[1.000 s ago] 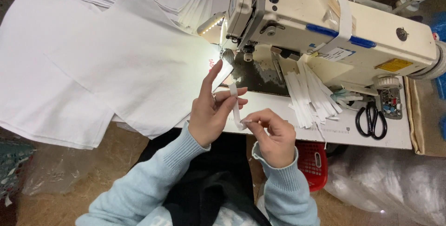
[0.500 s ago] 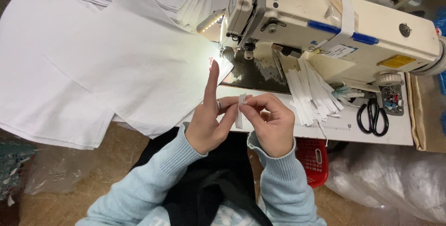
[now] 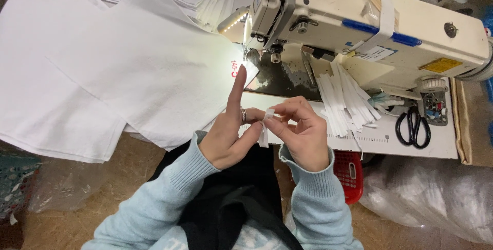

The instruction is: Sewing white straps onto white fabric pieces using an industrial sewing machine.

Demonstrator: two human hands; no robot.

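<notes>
At the front edge of a sewing table (image 3: 390,145), seen from the head camera, a person folds a small white tape strip (image 3: 265,127) between both hands. The left hand (image 3: 231,137) pinches it with thumb and middle finger, forefinger raised; the right hand (image 3: 303,134) grips its top edge with closed fingertips. A neat fold likely wants the edges matched and pressed flat. The strip hangs between the hands, well short of the sewing machine (image 3: 370,21) and white cloth (image 3: 128,70).
</notes>
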